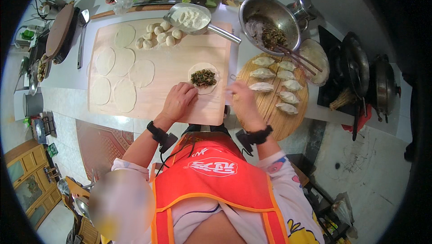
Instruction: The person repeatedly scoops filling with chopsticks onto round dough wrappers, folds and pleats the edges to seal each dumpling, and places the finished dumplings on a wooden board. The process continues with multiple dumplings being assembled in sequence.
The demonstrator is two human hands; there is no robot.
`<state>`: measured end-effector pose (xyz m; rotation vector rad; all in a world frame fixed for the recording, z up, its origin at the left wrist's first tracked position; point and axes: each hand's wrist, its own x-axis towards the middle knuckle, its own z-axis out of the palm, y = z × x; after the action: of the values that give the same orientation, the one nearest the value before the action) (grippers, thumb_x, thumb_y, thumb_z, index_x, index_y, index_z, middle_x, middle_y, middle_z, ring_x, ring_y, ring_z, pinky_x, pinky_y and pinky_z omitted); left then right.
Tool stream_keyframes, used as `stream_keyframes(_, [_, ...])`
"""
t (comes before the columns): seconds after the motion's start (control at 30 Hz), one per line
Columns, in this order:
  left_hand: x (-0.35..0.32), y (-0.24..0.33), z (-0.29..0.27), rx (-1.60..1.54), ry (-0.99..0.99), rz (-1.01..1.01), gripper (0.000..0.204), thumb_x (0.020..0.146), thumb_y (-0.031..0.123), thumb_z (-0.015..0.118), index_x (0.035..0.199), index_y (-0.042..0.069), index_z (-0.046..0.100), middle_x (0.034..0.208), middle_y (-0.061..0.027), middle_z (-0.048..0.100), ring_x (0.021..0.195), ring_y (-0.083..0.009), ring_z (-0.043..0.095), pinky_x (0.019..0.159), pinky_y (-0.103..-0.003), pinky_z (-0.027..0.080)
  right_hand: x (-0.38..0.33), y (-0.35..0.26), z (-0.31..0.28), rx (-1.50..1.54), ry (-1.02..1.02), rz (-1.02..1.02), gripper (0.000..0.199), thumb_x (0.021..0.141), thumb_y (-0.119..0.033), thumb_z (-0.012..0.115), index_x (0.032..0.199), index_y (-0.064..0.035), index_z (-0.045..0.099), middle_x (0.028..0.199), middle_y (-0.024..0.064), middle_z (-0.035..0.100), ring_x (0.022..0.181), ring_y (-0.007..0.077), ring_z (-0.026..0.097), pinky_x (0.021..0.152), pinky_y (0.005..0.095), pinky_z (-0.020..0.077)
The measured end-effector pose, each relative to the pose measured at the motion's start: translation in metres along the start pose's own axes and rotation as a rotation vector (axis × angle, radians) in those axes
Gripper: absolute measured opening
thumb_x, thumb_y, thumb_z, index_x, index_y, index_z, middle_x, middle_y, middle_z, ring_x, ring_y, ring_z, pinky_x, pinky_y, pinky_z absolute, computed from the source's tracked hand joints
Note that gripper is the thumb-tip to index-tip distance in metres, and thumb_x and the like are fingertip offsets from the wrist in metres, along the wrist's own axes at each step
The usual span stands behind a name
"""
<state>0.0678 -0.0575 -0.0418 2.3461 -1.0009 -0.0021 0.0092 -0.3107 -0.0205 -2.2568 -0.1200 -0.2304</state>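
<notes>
The filled wrapper lay on the board; the left hand rested loosely spread, touching its edge; the right hand hovered empty; folding seemingly came next, needing both.

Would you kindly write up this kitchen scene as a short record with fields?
Setting: kitchen counter seen from above
Left hand: fingertips at the edge of the filled wrapper
Right hand: on the wooden board's right edge, beside the same wrapper
Wrapper: round, flat, dark green filling heaped in its middle
Empty wrappers: flat rounds on the board's left side
Dough pieces: small balls at the board's top
Folded dumplings: on the round bamboo tray
Filling bowl: metal, with chopsticks leaning out
</notes>
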Motion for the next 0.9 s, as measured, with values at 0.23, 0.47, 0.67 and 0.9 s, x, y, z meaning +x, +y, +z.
stream_keyframes(0.23, [0.005,0.0,-0.002,-0.017,0.033,-0.002,0.027,0.077,0.019,0.074,0.1,0.009,0.065,0.101,-0.0086,0.062,0.097,-0.0299,0.058,0.083,-0.041,0.048,0.023,-0.007,0.041,-0.337,-0.173,-0.332,0.014,0.075,-0.011,0.07,0.081,-0.0039,0.06,0.082,0.0106,0.056,0.083,0.031,0.058,0.071,0.0411,0.0492])
stream_keyframes(0.47, [0.008,0.003,0.004,0.008,0.03,-0.027,0.026,0.075,0.019,0.074,0.097,0.009,0.063,0.098,-0.0083,0.06,0.096,-0.0301,0.057,0.082,-0.043,0.047,0.029,-0.008,0.044,-0.097,-0.062,-0.17,0.009,0.08,-0.007,0.067,0.081,-0.005,0.058,0.085,0.0122,0.056,0.084,0.0313,0.06,0.071,0.0407,0.0498])
stream_keyframes(0.67, [0.028,-0.001,0.0,-0.047,0.198,-0.018,0.018,0.076,0.01,0.07,0.09,0.006,0.06,0.103,-0.0111,0.06,0.099,-0.0314,0.057,0.086,-0.042,0.048,0.038,-0.016,0.038,-0.002,0.003,-0.068,0.014,0.081,-0.009,0.069,0.091,-0.0057,0.059,0.089,0.0114,0.059,0.083,0.0314,0.06,0.072,0.0398,0.05])
stream_keyframes(0.9, [0.052,-0.007,-0.002,-0.185,0.227,-0.153,0.014,0.081,0.006,0.068,0.09,0.004,0.058,0.108,-0.0139,0.062,0.102,-0.0343,0.058,0.088,-0.042,0.049,0.049,-0.007,0.038,-0.141,0.042,-0.082,0.025,0.08,-0.014,0.073,0.098,-0.0057,0.059,0.088,0.0093,0.06,0.087,0.0314,0.059,0.076,0.0403,0.0489])
